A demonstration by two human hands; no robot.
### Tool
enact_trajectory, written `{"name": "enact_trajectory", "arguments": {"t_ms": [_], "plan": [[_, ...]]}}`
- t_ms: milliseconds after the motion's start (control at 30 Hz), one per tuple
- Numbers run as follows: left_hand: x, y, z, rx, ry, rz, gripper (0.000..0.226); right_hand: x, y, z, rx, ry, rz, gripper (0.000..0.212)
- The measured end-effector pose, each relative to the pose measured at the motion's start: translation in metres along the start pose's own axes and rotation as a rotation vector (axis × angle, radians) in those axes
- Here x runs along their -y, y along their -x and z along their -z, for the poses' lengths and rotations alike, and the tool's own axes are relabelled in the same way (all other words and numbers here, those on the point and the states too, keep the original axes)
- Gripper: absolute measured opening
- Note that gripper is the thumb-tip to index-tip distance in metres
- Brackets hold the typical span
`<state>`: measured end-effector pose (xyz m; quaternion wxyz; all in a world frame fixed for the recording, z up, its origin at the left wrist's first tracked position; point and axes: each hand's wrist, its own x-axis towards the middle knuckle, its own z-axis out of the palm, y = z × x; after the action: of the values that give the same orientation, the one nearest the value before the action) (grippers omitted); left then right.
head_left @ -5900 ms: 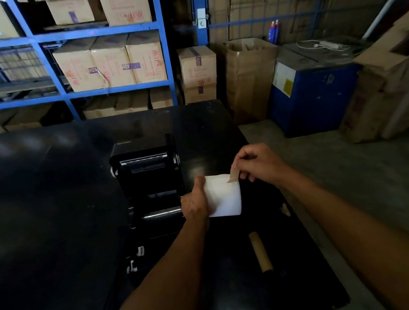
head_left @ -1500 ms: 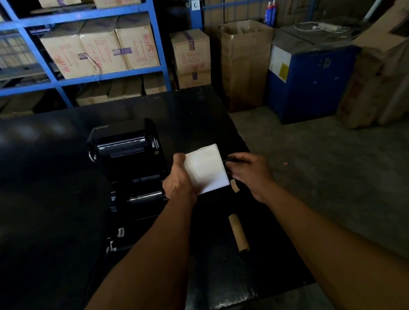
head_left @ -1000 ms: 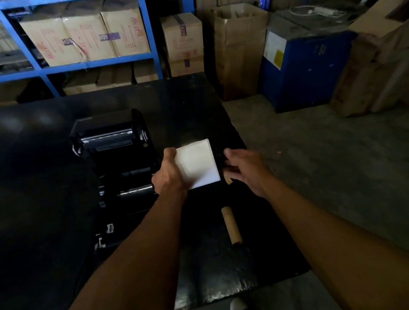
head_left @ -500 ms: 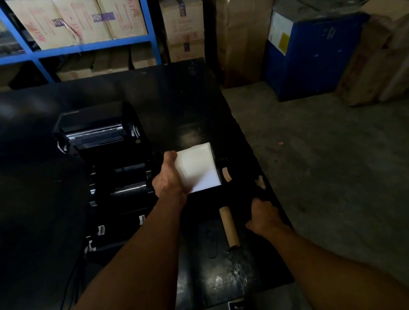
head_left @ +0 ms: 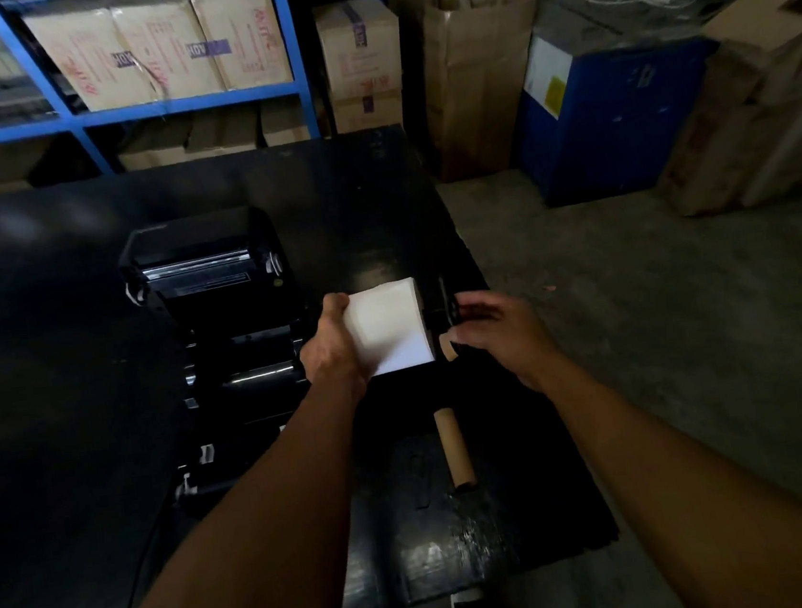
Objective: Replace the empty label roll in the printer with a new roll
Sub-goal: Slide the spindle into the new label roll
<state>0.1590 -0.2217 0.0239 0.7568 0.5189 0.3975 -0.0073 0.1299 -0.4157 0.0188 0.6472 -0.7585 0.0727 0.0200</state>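
Just to the right of the open label printer, above the black table, the new label roll is held on its side, white and full. The left hand grips its left end, thumb at the top edge; the other fingers are hidden behind the roll. At the right end sits a black part, probably a spindle or holder flange. The right hand reaches to it with fingers half bent; whether they pinch it or only touch it, I cannot tell.

The empty cardboard core lies on the table nearer to the person, apart from the roll. So I judge the old roll is out, and the step now is fitting the holder into the new roll. The next move would need the holder pushed straight into the core, then the roll lowered into the printer's open bay.

The darkness hides the inside of the bay, and a small tan piece by the right thumb is unclear.
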Motion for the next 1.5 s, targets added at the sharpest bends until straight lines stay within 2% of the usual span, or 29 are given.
{"name": "enact_trajectory", "arguments": {"t_ms": [133,500,700,833,933,1000,1100,1233,1367,1500], "plan": [[-0.003,0.003,0.000,0.023,0.011,0.010,0.061,0.007,-0.002,-0.006,0.060,0.016,0.064,0.055],[-0.008,0.008,0.004,0.074,0.014,0.017,0.070,0.016,-0.004,0.001,0.130,0.101,0.078,0.058],[-0.008,0.013,0.005,0.111,0.014,0.022,0.063,0.020,-0.003,-0.003,0.187,0.022,0.006,0.055],[-0.007,0.014,0.006,0.104,0.022,0.016,0.061,0.020,-0.001,-0.005,0.163,-0.039,-0.020,0.052],[-0.007,0.013,0.006,0.087,0.014,0.000,0.063,0.017,0.000,-0.008,0.130,-0.178,-0.117,0.023],[-0.006,0.013,0.006,0.076,0.000,-0.009,0.063,0.012,0.002,-0.012,0.079,-0.234,-0.132,0.013],[-0.005,0.017,0.005,0.056,-0.021,-0.022,0.065,0.005,0.004,-0.019,-0.002,-0.244,-0.108,0.015],[-0.005,0.019,0.005,0.056,-0.036,-0.026,0.081,0.005,0.008,-0.021,-0.039,-0.251,-0.101,0.022],[-0.004,0.019,0.004,0.054,-0.043,-0.033,0.080,0.007,0.011,-0.022,-0.047,-0.247,-0.094,0.022],[-0.006,0.021,0.004,0.054,-0.060,-0.039,0.074,0.005,0.012,-0.025,-0.077,-0.187,-0.108,0.013]]}}
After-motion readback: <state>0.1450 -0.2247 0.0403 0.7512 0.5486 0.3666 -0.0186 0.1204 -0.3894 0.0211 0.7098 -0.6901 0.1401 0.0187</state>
